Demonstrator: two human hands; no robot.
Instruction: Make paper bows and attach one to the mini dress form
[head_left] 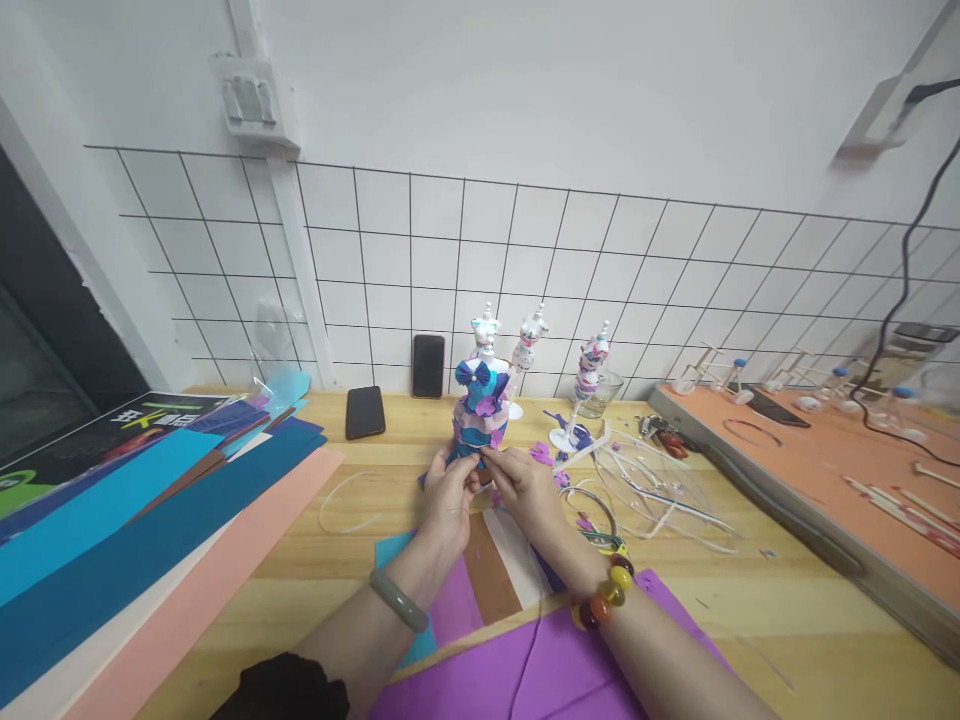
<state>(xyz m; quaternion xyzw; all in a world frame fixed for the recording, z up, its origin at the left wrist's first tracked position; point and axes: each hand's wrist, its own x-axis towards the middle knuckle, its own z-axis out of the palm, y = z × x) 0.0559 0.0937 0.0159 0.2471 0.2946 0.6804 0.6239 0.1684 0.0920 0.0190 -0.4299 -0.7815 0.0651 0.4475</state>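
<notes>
A small white mannequin stands mid-table, dressed in a foam dress of blue, teal, pink and purple pieces with a blue bow on the chest. My left hand grips the lower left of the dress, fingers closed on the skirt. On the other side, my right hand pinches the skirt's lower edge. Both hands meet at the hem. A green bangle sits on my left wrist and a beaded bracelet on my right.
Foam sheets in blue, teal and pink lie at left, purple sheets near me. Two phones sit at the back by the wire grid. Two more dressed mannequins, a glass, white strips and scraps lie right. An orange board fills the far right.
</notes>
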